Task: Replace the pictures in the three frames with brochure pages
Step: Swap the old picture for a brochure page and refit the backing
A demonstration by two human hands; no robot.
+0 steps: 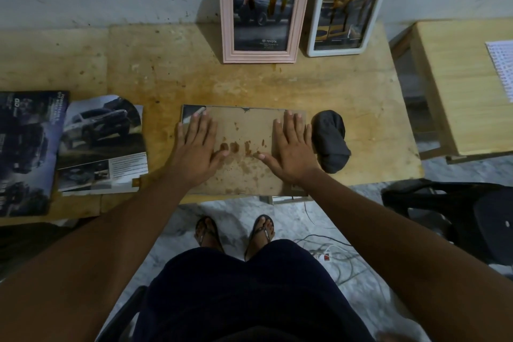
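Brown, stained cardboard backing board lies face up near the front edge of the yellowish wooden table. It covers the third frame, which is face down beneath it. The left hand and right hand both press flat on the board, one at each end. Their fingers are straight and spread, so they grasp nothing.

Against the far wall stand a pink arched frame and, to its right, a white rectangular frame, both showing car prints. Two frames therefore look finished, and this seems to be the last one, at the stage of seating its back. A dark sliver shows at the board's far left corner, but what lies under the board is hidden.

Next the board probably needs locking in place. No clips are clear enough to name. After that the frame can be turned over and stood up.

A dark car brochure and a cut brochure page lie to the left, and a dark grey cloth is just right of the board.
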